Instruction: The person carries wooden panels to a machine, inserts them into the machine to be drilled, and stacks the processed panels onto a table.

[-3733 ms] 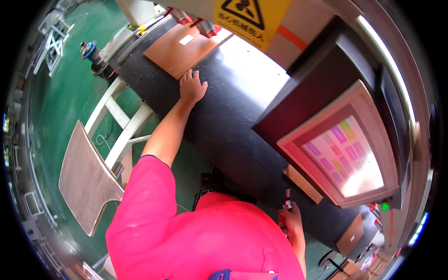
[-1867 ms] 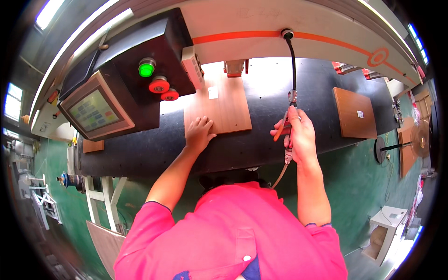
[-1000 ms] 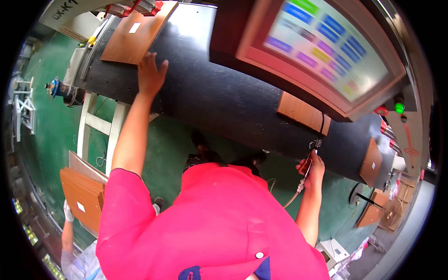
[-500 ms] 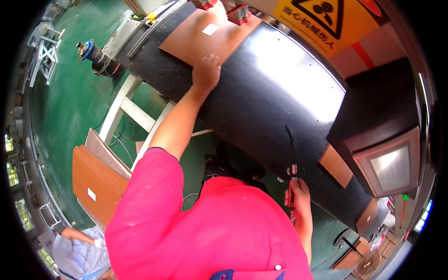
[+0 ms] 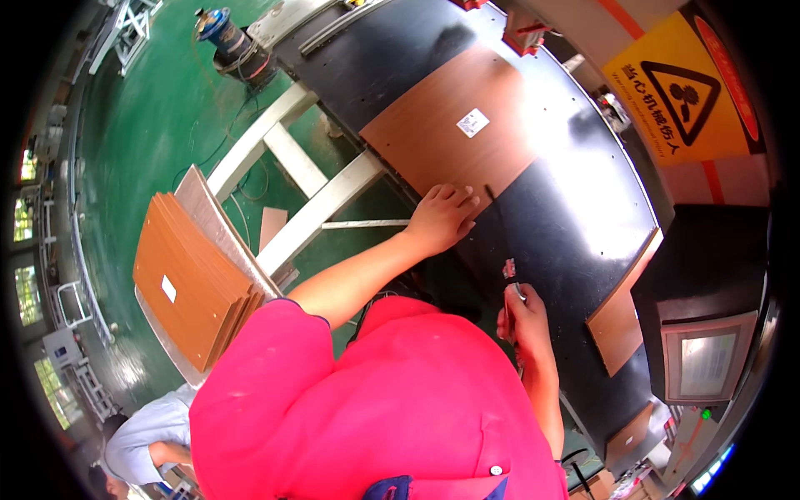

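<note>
A brown wood-grain panel (image 5: 425, 137) with a white label lies flat on the black machine table (image 5: 554, 225). At its near edge my left hand (image 5: 443, 218) rests palm down, fingers stretched onto the panel. My right hand (image 5: 528, 321), at the table's near side, is closed round what looks like an air blow gun (image 5: 510, 271) with a red body. Its long thin dark nozzle points away from me, and the tip is by the panel's near right corner. My palm and fingers hide most of the handle.
Brown panels (image 5: 187, 275) are stacked at the left beside a white frame (image 5: 296, 158). Another panel (image 5: 621, 321) lies on the table's right, near a dark housing with a screen (image 5: 704, 362). Red clamps (image 5: 523, 33) stand at the far edge. A co-worker (image 5: 158, 437) bends at lower left.
The view has turned. The panel now lies closer to me, and my left hand is nearer my body at its edge. The blow gun's nozzle now reaches toward the panel's corner.
</note>
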Motion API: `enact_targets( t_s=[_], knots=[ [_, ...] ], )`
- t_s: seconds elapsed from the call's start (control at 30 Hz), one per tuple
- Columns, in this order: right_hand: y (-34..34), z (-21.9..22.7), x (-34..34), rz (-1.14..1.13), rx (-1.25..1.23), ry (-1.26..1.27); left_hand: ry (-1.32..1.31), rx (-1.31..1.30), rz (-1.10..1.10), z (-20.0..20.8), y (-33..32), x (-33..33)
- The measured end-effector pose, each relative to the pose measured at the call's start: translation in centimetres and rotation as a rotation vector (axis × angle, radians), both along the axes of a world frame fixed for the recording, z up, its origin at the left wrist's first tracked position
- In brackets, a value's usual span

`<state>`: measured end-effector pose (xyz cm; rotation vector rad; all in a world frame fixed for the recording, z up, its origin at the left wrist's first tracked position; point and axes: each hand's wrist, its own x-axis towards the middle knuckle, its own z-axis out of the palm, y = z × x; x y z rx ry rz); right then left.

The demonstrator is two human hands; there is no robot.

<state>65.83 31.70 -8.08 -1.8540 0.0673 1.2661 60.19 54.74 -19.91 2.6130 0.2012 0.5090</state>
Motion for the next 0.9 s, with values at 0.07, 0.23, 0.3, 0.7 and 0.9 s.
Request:
enact_targets(
  t_s=[0.07,0.23,0.3,0.7,0.9],
  knots=[
    [0.4,0.3,-0.1,-0.112,0.045,0.013,0.002,-0.067,-0.045,0.0,1.3,-0.9],
    [-0.6,0.3,0.1,0.045,-0.049,0.080,0.257,0.020,0.270,0.6,10.5,-3.0],
    [-0.5,0.3,-0.2,0.065,-0.049,0.082,0.221,0.044,0.315,0.0,14.6,-4.2],
    [1.9,-1.0,1.7,0.005,0.041,0.046,0.166,0.002,0.281,-0.8,15.4,-4.6],
    [3.8,-3.9,5.1,-0.179,0.092,-0.152,0.450,0.038,0.351,2.4,7.1,-4.3]
  ],
)
